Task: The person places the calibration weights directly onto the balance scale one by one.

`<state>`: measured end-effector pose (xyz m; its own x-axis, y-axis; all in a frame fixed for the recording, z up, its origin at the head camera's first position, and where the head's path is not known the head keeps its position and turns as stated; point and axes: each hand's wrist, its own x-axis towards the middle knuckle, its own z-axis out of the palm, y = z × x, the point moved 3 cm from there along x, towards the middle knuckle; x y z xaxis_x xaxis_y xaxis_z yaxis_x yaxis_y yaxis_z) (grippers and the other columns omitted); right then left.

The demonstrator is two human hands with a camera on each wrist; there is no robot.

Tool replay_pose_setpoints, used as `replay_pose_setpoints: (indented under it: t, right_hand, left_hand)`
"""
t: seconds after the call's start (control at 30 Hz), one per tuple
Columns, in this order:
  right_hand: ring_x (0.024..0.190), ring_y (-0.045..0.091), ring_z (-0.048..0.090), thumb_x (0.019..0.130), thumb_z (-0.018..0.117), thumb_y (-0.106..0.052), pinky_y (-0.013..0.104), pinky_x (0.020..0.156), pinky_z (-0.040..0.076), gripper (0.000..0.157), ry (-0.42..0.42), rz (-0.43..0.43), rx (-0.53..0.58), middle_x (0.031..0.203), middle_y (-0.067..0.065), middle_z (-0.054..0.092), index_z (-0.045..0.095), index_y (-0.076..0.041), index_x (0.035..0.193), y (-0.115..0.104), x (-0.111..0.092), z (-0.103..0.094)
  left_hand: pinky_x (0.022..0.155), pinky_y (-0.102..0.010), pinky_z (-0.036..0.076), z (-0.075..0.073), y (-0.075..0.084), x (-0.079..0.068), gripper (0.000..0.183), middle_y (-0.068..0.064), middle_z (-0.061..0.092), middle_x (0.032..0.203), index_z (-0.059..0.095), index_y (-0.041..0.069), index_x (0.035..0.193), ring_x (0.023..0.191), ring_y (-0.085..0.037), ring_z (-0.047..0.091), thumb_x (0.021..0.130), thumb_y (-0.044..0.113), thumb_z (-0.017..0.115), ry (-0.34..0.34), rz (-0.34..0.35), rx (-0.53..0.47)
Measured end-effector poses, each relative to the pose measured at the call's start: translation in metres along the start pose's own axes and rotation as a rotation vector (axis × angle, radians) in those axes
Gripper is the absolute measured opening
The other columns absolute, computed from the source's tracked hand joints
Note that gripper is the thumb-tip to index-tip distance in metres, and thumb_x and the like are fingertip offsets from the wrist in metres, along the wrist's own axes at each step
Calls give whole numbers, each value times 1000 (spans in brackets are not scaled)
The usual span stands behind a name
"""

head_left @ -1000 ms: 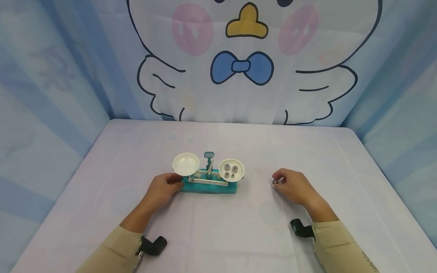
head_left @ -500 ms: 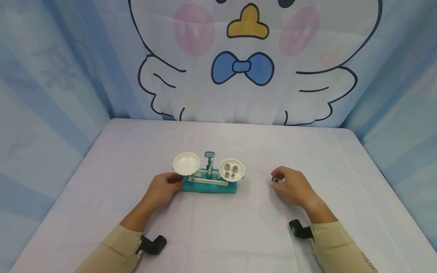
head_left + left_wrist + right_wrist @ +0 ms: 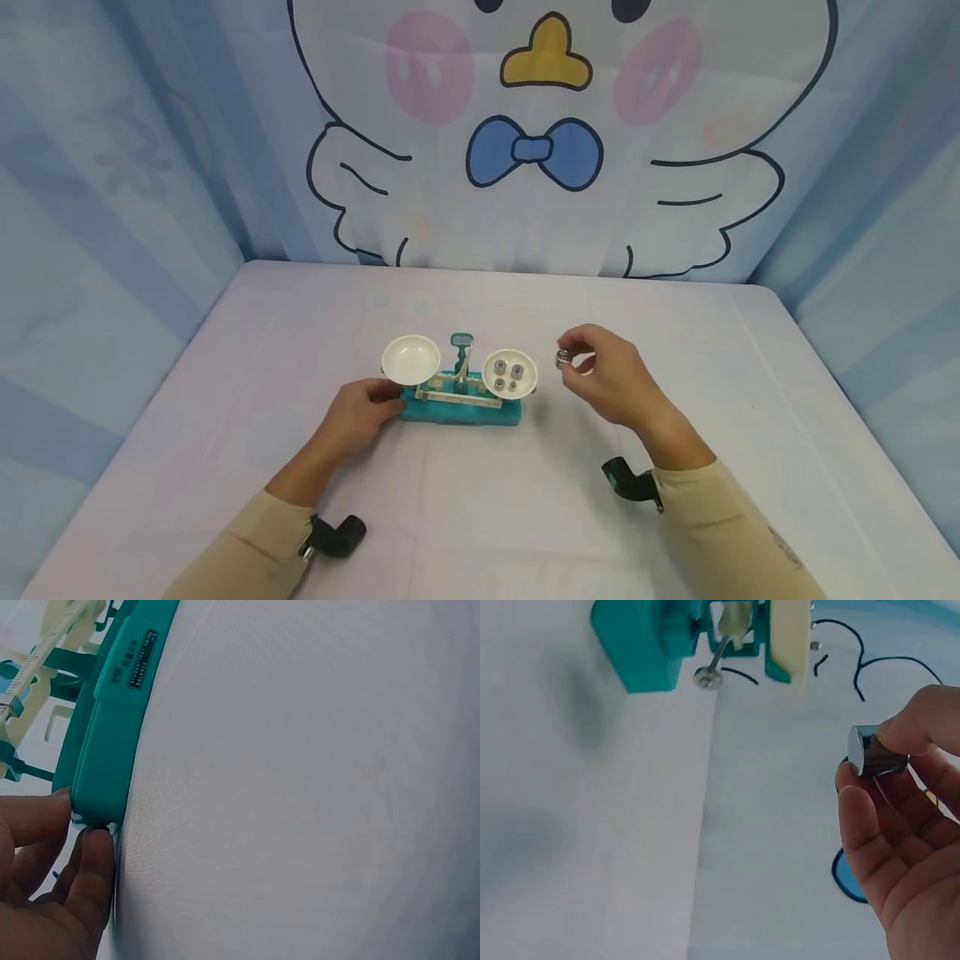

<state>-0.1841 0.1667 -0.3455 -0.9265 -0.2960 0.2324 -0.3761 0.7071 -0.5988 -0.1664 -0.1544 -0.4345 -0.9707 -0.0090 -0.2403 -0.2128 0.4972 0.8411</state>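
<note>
A teal balance scale stands on the table with two white pans. Its left pan holds nothing; several small metal weights sit in the right pan. My left hand grips the left end of the scale's teal base, thumb and fingers around the corner. Between thumb and fingertips, my right hand pinches a shiny cylindrical metal weight, raised off the table just right of the right pan. The right wrist view shows the weight tilted on its side.
White cloth covers the table. A printed curtain with a cartoon figure stands behind the table's far edge, and blue curtains close off both sides. Each wrist carries a black camera mount.
My right hand has lifted the metal weight off the table and carried it left and away from me, close to the right pan. The left hand and the scale have stayed in place.
</note>
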Motion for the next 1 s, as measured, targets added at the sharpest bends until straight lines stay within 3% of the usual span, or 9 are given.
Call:
replay_pose_setpoints:
  t: [0.2, 0.33, 0.53, 0.73, 0.87, 1.0]
  right_hand:
    - [92, 28, 67, 89, 73, -4, 40, 82, 57, 22, 34, -146, 33, 103, 10, 70, 68, 0, 110, -32, 18, 5]
    - [100, 26, 64, 90, 73, -7, 43, 88, 55, 21, 11, -193, 49, 105, 8, 70, 69, -2, 110, -53, 29, 9]
    - [108, 22, 60, 93, 69, -12, 43, 96, 50, 21, -60, -220, 91, 111, 5, 69, 70, -5, 113, -79, 48, 24]
    - [111, 22, 60, 94, 67, -12, 37, 94, 52, 22, -171, -283, 91, 115, 4, 70, 72, -6, 115, -102, 64, 45]
    - [109, 20, 59, 94, 69, -15, 32, 90, 53, 20, -226, -283, 51, 112, 2, 70, 72, -8, 113, -110, 69, 57]
    - [106, 18, 59, 93, 70, -19, 39, 96, 46, 19, -254, -309, -30, 107, -2, 72, 73, -12, 109, -117, 74, 65]
  left_hand:
    - [108, -53, 39, 1, 0, 0, 40, -20, 60, 133, 58, -5, 134, 130, -37, 49, 97, 9, 61, 10, -11, 10]
    - [108, -53, 39, 2, 0, -1, 40, -20, 60, 133, 58, -5, 134, 130, -37, 49, 97, 10, 61, 13, -4, 12]
    - [107, -53, 40, 1, 1, -2, 39, -20, 61, 132, 59, -5, 133, 129, -36, 50, 97, 9, 61, 16, 0, 1]
    - [108, -53, 40, 0, 0, -1, 38, -19, 62, 131, 60, -4, 132, 128, -36, 51, 97, 9, 61, 16, -9, 6]
    - [107, -54, 40, 1, -1, 0, 37, -18, 63, 130, 61, -4, 131, 127, -35, 52, 97, 10, 61, 14, 5, 23]
    - [106, -54, 41, 0, 0, 0, 36, -18, 64, 128, 62, -4, 130, 125, -35, 54, 97, 10, 62, 20, 18, 41]
